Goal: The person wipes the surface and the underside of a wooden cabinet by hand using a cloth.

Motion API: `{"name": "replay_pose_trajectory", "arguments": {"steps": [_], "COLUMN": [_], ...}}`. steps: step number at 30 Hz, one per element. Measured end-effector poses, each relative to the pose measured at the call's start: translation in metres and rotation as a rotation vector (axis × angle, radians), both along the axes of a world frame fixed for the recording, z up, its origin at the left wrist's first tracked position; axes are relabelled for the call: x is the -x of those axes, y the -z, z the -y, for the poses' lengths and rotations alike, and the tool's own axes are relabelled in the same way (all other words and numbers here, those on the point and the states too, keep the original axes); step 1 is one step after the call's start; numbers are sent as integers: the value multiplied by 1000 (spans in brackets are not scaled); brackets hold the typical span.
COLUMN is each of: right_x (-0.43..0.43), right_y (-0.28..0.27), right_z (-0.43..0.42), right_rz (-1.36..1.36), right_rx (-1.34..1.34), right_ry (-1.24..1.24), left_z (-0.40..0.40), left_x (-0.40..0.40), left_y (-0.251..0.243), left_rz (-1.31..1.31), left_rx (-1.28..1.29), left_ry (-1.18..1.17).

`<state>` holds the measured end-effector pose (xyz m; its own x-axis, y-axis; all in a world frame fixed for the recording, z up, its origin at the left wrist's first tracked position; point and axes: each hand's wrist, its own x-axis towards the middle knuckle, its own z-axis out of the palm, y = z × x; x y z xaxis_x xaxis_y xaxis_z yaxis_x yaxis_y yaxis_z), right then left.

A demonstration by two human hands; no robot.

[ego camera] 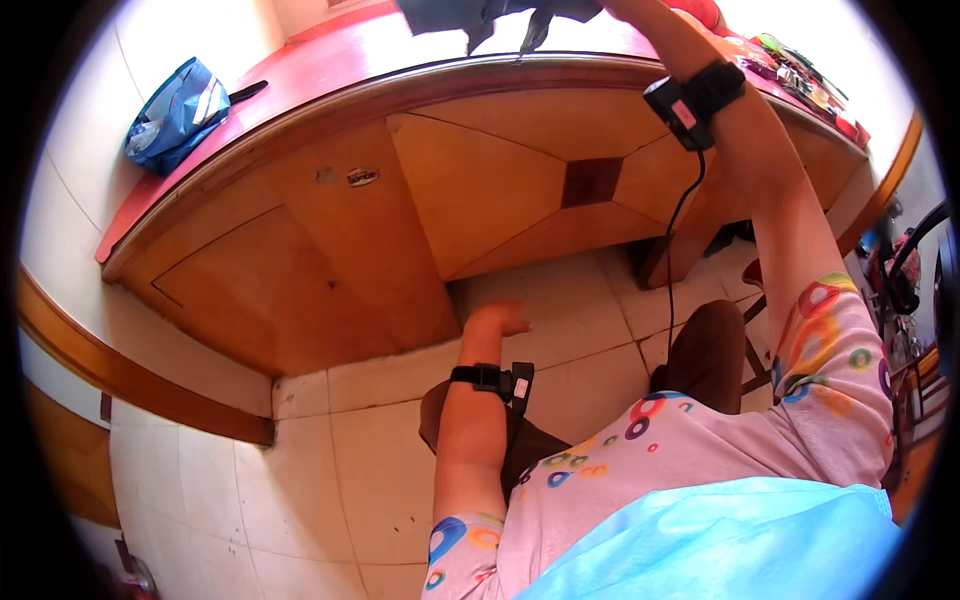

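My left hand [501, 316] hangs low in front of the wooden desk's front, over the tiled floor, with nothing visible in it; blur hides its exact finger pose. My right arm reaches up over the desk's edge, and the hand itself is cut off by the top of the picture. Near that wrist, a dark cloth or sheet [495, 15] with ragged hanging ends lies over the red desk top [330, 52]. Whether the right hand touches it cannot be seen. Each wrist bears a strapped black device, the right one with a cable [673, 247] running down.
A blue bag [180, 112] with a dark strap stands at the desk's left end. Small mixed items [810, 79] lie along its right end. A wooden rail [150, 382] edges the wall at left. At far right are a chair [919, 375] and clutter.
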<state>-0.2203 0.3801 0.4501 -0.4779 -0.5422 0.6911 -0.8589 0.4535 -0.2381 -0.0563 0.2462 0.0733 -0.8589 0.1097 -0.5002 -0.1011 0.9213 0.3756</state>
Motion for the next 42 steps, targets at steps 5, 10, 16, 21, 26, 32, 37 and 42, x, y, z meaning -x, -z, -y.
{"name": "replay_pose_trajectory", "arguments": {"steps": [5,10,16,21,26,32,37,42], "right_x": [46,73,1,59,72,57,29,-13], "right_y": [3,30,25,-3,15,30,39,56], "right_z": [-3,-22,-41,-68,-48,-18,52,159], "right_rz": [-110,3,439,848,491,213,91,83], "right_rx": [-346,-559,-360,-460,-552,-508,-561,-495], "right_ry": [456,273,-210,-341,-208,-160,-313,-638], "left_z": [11,-8,7,-4,-1,-6,-19,-16], "left_x": [-1,-2,-8,-10,-10,-13,-11,-3], "left_y": [18,-6,11,-2,6,6,0,14], "left_rz": [-32,16,9,-27,-58,-118,-139,-132], "left_rx": [17,-19,-58,-56,-39,-44,-13,-37], "left_ry": [15,-55,-53,6,41,72,130,143]}}
